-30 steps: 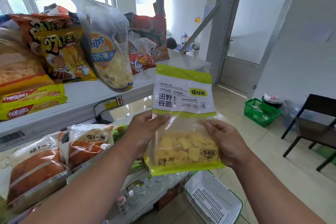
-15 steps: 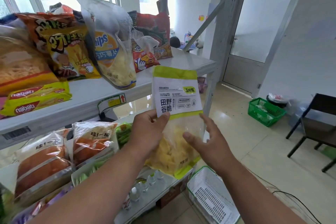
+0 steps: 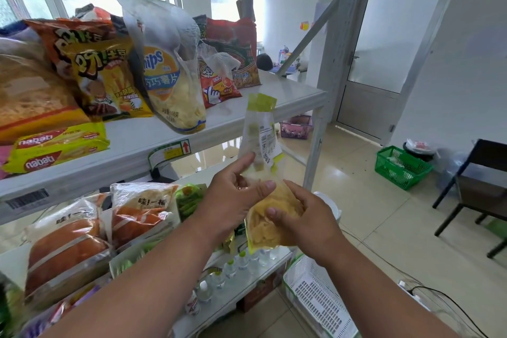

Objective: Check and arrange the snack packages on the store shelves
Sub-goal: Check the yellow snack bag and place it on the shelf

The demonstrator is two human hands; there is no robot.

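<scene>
Closest in, the left hand [image 3: 233, 195] pinches the crinkly clear-and-lime plastic snack pouch [image 3: 260, 173] at its middle, thumb across the front, while the right hand [image 3: 299, 217] cups and grips the bulging lower part, packed with pale yellow crisps. The pouch stands upright in the air, turned edge-on and twisted, just off the front right corner of the white metal shelf [image 3: 153, 145] (its printed label is too blurred to read).

Below the hands a white slotted plastic basket [image 3: 315, 296] sits on the glossy cream tiled floor. On the lower tier lie soft clear bags of brown bread [image 3: 65, 244].

Along the shelf's front edge lie flat yellow-green wafer packs [image 3: 55, 148] marked "nabati". Behind them, glossy yellow and orange puffed-snack bags lean upright, beside a tall clear chip bag [image 3: 167, 77] reading "hips".

Farther off, a green plastic basket [image 3: 400, 167] stands near the white wall, a dark chair [image 3: 477, 189] at the right, and a frosted-glass door [image 3: 395, 44] beyond.
</scene>
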